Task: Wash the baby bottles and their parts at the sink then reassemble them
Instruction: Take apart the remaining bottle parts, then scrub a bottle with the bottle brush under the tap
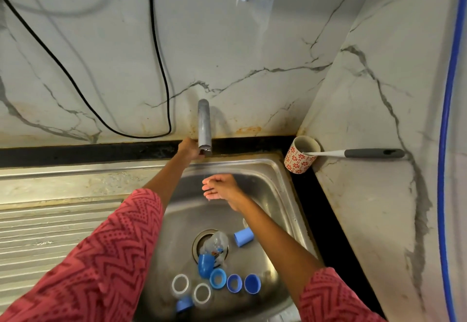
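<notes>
My left hand [189, 149] reaches to the base of the grey tap [204, 125] and grips its handle. A thin stream of water falls from the tap onto my right hand [220, 187], which is held open under the spout with nothing in it. In the steel sink [276, 185] lie the bottle parts: a clear bottle [216, 244] over the drain, a light blue cap [243, 236], a blue collar [206, 264], several blue rings and caps [234, 283], two clear rings [180, 284] and another blue piece [184, 305].
A red-patterned cup [300, 155] holding a grey-handled brush [374, 153] leans in the corner right of the sink. A ribbed steel drainboard [50, 223] lies to the left. A black cable [161, 68] hangs on the marble wall.
</notes>
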